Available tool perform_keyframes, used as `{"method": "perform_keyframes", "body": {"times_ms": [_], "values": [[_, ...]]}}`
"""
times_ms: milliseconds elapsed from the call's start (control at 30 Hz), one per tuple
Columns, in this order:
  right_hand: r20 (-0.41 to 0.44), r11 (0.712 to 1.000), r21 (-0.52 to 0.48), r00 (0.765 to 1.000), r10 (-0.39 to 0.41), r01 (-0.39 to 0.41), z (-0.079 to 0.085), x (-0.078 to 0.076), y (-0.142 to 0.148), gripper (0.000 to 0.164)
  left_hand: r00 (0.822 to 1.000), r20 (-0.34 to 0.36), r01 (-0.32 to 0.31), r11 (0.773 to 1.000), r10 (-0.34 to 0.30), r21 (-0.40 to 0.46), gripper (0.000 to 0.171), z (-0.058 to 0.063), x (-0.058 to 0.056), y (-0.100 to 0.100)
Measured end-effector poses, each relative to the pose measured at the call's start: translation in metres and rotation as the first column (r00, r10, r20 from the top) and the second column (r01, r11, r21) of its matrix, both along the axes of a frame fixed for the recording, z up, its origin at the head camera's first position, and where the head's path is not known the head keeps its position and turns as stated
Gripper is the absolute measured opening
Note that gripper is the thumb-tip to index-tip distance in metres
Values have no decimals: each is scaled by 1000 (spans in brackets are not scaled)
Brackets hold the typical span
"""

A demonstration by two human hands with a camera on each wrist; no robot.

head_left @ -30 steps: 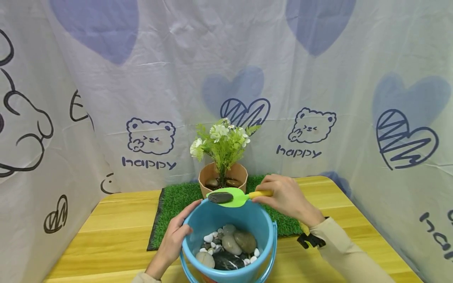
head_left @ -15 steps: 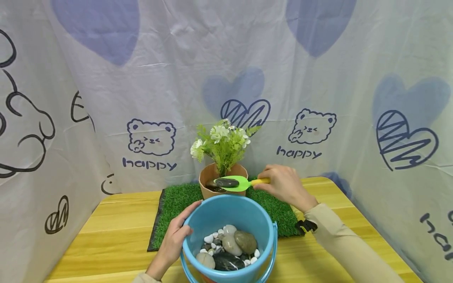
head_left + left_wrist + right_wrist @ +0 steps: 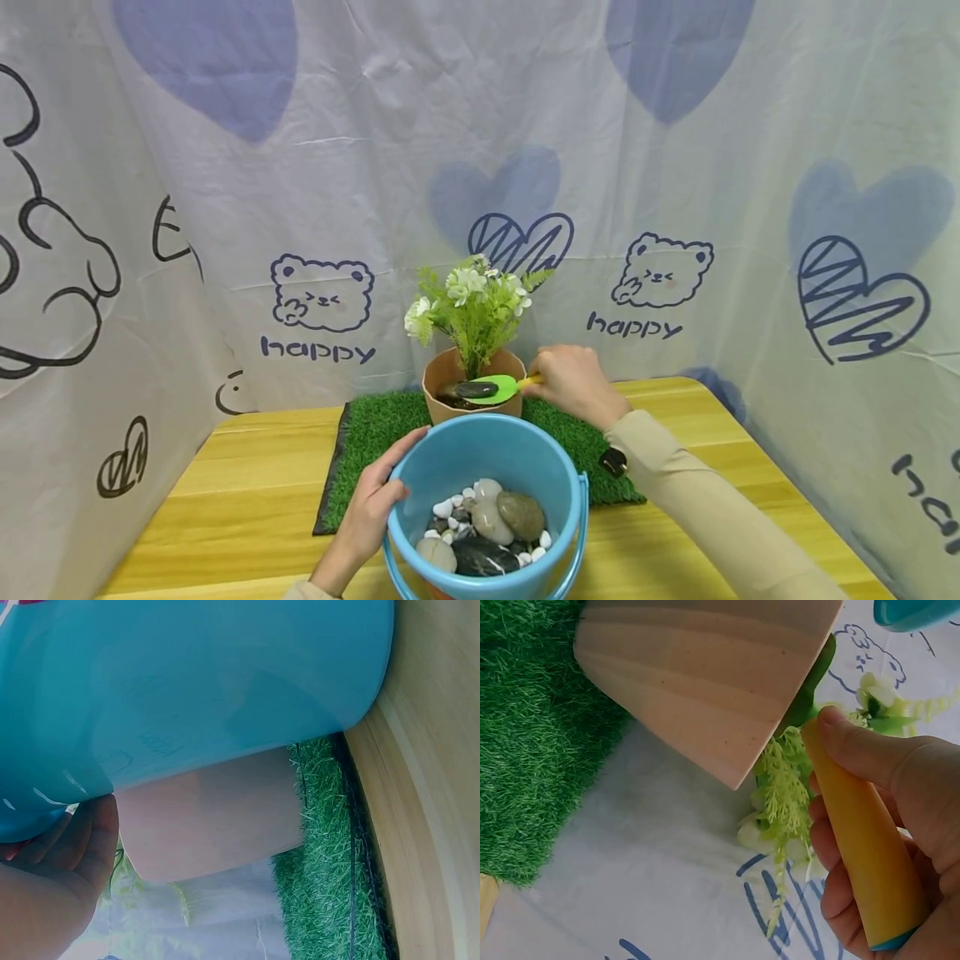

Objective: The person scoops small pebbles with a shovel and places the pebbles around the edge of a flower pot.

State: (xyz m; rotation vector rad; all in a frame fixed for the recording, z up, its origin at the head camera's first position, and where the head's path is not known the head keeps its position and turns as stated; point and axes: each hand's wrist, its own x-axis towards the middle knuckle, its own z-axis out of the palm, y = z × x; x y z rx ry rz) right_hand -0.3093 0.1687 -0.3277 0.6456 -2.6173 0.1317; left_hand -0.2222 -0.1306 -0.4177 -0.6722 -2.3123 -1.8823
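Note:
My left hand [image 3: 367, 504] holds the rim of a blue bucket [image 3: 420, 467], thumb over the edge and fingers along the outside wall. Inside the bucket lie large smooth stones [image 3: 491, 518] and small white pebbles [image 3: 442, 507]. In my right hand [image 3: 576, 379] is the yellow handle [image 3: 866, 840] of a small trowel, fingers curled round it. Its green blade [image 3: 498, 389] carries a dark oval stone [image 3: 476, 389] over the opening of a tan flowerpot [image 3: 442, 367]. White flowers with green leaves [image 3: 472, 308] stand in the pot. The right wrist view shows the pot's outer wall.
Under the pot is a green artificial-grass mat [image 3: 390, 417] on a wooden table [image 3: 255, 483]. The bucket stands just in front of the pot, its blue handle [image 3: 573, 550] hanging down. Patterned white curtains [image 3: 375, 167] surround the table.
My right hand has carried the trowel and its stone away from the bucket rim, forward and slightly left over the flowerpot. The left hand stays on the bucket.

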Motion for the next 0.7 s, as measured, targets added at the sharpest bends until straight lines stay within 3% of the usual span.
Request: {"method": "perform_keyframes", "body": {"times_ms": [400, 700], "values": [[30, 995, 82, 998, -59, 56, -2, -17, -23, 38, 1000, 5, -4, 1000, 4, -6, 71, 1, -1, 1], [33, 993, 111, 998, -49, 45, 0, -17, -28, 48, 1000, 11, 6, 1000, -6, 4, 72, -1, -1, 0]]}}
